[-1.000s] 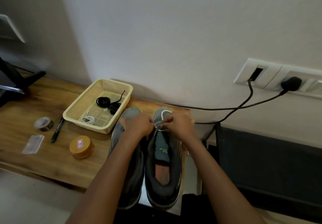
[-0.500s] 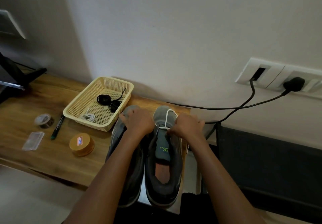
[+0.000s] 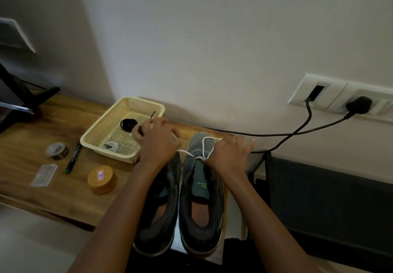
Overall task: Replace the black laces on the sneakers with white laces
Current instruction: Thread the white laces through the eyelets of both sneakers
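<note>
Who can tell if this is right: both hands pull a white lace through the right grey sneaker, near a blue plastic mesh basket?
No. The head view shows the plastic mesh basket is cream-yellow, not blue; everything else stands.
</note>
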The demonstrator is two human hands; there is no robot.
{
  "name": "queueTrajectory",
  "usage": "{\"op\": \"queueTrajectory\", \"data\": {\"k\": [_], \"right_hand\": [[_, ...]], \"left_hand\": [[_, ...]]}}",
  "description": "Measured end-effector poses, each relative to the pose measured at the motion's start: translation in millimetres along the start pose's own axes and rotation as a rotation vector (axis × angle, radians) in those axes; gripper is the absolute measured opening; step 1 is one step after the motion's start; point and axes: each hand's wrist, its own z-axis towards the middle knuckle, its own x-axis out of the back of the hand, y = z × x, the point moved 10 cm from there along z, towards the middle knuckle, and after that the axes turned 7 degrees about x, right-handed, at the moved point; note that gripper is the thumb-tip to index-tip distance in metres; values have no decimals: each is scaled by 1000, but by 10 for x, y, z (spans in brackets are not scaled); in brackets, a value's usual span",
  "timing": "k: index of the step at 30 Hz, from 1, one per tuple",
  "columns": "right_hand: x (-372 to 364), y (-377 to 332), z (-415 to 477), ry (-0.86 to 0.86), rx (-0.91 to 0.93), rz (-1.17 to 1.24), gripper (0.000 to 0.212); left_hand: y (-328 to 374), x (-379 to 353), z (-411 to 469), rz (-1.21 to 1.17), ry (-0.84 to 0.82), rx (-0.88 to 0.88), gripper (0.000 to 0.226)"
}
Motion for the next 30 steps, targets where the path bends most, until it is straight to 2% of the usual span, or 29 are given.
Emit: {"op": "queueTrajectory", "data": {"k": [2, 4, 7, 10, 13, 17, 19, 21, 23, 25, 27, 30], "right_hand": [[-4, -20, -13, 16, -3, -18, 49], [-37, -11, -29, -3, -14, 2, 50], [-64, 11, -122, -12, -38, 50, 48], [4, 80, -228, 71, -82, 123, 37], [1, 108, -256, 86, -95, 165, 30], [-57, 103, -218, 57, -92, 178, 31], [-62, 91, -200, 61, -81, 180, 30], [-68, 90, -186, 64, -81, 194, 29], [-77, 106, -180, 65, -88, 204, 29], [-86, 116, -177, 61, -88, 202, 31], [-98, 115, -170, 55, -84, 199, 32], [-101, 119, -160, 51, -82, 204, 32]], "left_hand": [[208, -188, -112, 133, -96, -112, 8], [297, -315, -177, 226, -147, -146, 11], [265, -363, -178, 273, -161, -130, 14], [162, -336, -134, 251, -159, -85, 11], [-99, -95, -20, 194, -45, 68, 12], [-562, 229, 47, 114, 135, 324, 13], [-531, 212, 50, 70, 132, 275, 17], [-279, 118, 37, 23, 70, 98, 26], [29, -31, -43, 57, -30, -80, 26], [231, -202, -147, 160, -125, -178, 24], [313, -305, -211, 207, -178, -205, 25], [311, -271, -191, 127, -146, -145, 28]]}}
